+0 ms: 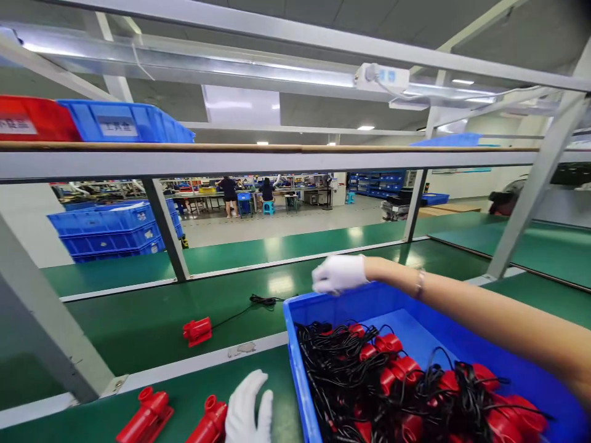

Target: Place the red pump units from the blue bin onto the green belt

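My left hand, in a white glove, is low in the view with fingers apart, beside a red plastic part. Another red part lies to its left. Above the far left corner of a blue bin is my right hand, also gloved, its fingers curled and slightly blurred; anything in them is hidden. The bin holds several red parts with bundled black cables. A red part with a black cable lies on the green surface beyond the white rail.
Metal posts rise from the green bench. A shelf crosses above, bearing a red bin and a blue bin. Blue crates are stacked at the left. Two people are far off.
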The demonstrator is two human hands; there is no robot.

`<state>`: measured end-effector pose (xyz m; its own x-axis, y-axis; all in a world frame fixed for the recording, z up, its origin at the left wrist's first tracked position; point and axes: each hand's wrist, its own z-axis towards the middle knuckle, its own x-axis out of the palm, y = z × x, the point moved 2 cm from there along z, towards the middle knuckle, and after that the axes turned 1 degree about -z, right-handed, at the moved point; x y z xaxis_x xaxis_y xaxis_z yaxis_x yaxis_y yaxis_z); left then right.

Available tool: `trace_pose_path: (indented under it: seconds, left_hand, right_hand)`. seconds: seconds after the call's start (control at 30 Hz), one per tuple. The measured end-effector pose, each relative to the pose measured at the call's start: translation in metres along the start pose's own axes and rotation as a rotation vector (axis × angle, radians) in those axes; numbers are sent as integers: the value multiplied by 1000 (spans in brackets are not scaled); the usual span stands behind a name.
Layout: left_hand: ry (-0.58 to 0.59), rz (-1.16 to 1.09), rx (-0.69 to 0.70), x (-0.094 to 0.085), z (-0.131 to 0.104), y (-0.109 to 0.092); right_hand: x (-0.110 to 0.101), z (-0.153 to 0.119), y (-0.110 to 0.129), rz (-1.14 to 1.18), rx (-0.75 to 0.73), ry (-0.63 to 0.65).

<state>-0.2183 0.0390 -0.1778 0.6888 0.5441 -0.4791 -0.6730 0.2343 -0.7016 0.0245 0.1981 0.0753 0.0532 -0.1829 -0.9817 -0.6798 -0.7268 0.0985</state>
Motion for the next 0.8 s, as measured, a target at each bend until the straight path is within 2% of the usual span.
trace_pose_path:
  seconds: [0.07, 0.13, 0.23, 0.33, 0.43, 0.53, 0.63, 0.7, 0.8]
  left_hand:
    - [-28, -42, -37, -14, 14, -16]
    - [-40, -67, -91, -27, 26, -39]
    - [-14, -96, -130, -38, 36, -86]
    - [11, -154, -86, -41, 42, -137]
    - [90, -228, -17, -41, 45, -178]
    - [215, -290, 29, -39, 48, -206]
    - [355, -343, 26, -23, 51, -228]
    - [431, -447, -40, -4, 51, -241]
    - [433, -775, -175, 27, 51, -259]
  right_hand:
    - [45, -59, -39, -25, 135, 60]
    - [93, -97, -62, -45, 270, 103]
    - [148, -118, -72, -65, 456, 124]
    - [170, -117, -67, -66, 552, 138]
    - [157, -118, -72, -39, 591, 106]
    - [116, -131, -87, 25, 593, -14]
    - [68, -147, -88, 146, 537, -134]
    - [43, -153, -69, 257, 487, -182]
    - [18, -151, -15, 389, 418, -228]
